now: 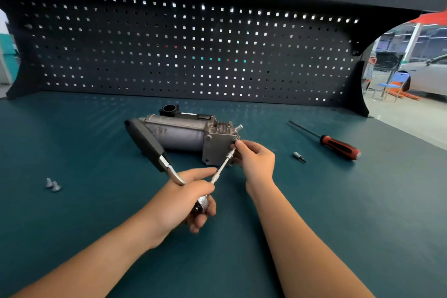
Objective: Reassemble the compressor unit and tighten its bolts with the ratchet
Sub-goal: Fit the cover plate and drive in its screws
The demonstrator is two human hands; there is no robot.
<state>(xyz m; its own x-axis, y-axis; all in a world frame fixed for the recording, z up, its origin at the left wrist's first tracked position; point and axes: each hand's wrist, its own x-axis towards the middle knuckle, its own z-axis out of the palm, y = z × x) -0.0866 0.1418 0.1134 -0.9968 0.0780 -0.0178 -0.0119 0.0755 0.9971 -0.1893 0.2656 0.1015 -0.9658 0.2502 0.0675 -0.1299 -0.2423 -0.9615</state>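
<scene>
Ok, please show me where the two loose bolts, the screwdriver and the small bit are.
loose bolts point(56, 186): head view, on the nearer bolt of the pair.
screwdriver point(339, 147): head view, on its red and black handle.
small bit point(299, 156): head view, on its metal body.

A teal-topped workbench point(314, 225) carries it all. The compressor unit point(179, 133) lies on its side just beyond both hands, the right hand point(255, 159) at its end plate. Two loose bolts point(53, 185) sit well out to the left of the left hand point(186, 198). A small bit point(299, 156) lies near the right hand's right side, and a red-and-black screwdriver point(338, 146) lies farther out.
</scene>
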